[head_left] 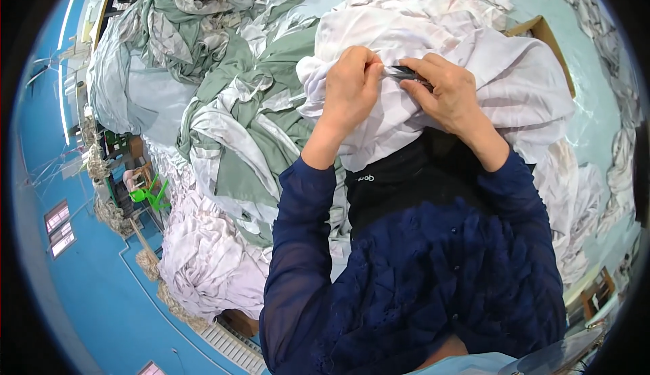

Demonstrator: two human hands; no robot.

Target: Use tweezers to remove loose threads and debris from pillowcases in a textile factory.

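A pale pinkish-white cloth (521, 70) lies bunched in soft folds over my lap and stretches away in front of me. My left hand (353, 90) is closed, pinching a bit of this cloth between thumb and fingertips. Just to its right, my right hand (447, 90) grips small black thread snips (404, 72). The blades point left, close to the pinched spot. Any thread between them is too fine to make out.
Green and white cloth (250, 138) is heaped to my left, with a crumpled pale pile (210, 260) nearer. A cardboard edge (556, 50) shows at right beside light blue-green sheeting (596, 97). A bright green plastic stool (152, 194) is at far left.
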